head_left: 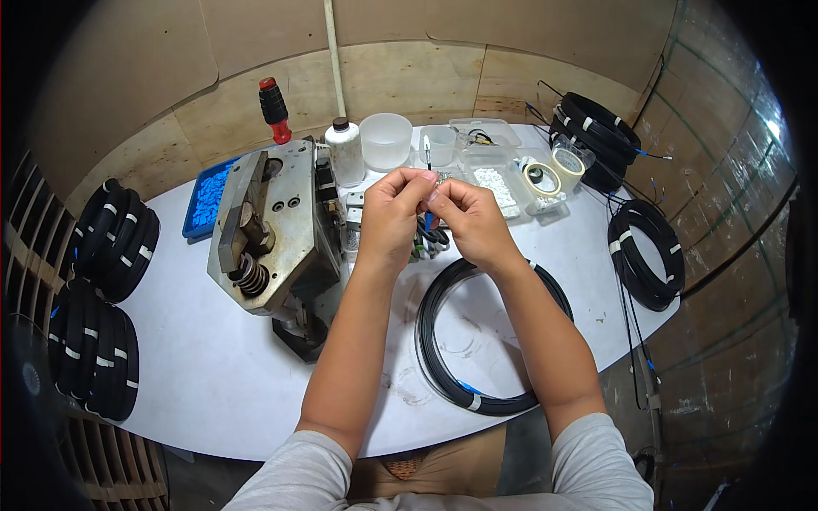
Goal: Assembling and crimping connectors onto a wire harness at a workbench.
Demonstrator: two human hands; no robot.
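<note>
My left hand (394, 209) and my right hand (470, 220) meet above the middle of the white table, fingertips pinched together. A thin black cable end (429, 156) with a white tip stands up from between them. A short blue piece (429, 221) shows just below the fingers; the exact grip is hidden. Under my right forearm lies a coil of black cable (431, 366) with a blue mark and white tape. Left of my hands stands a heavy metal press (300, 204) with a spring and lever.
A blue tray (189, 223) of small blue parts sits behind the press, near a red-and-black screwdriver (273, 109). At the back are a white bottle (345, 153), a clear tub (386, 143) and a box with tape rolls (538, 200). Cable coils (111, 243) line both sides.
</note>
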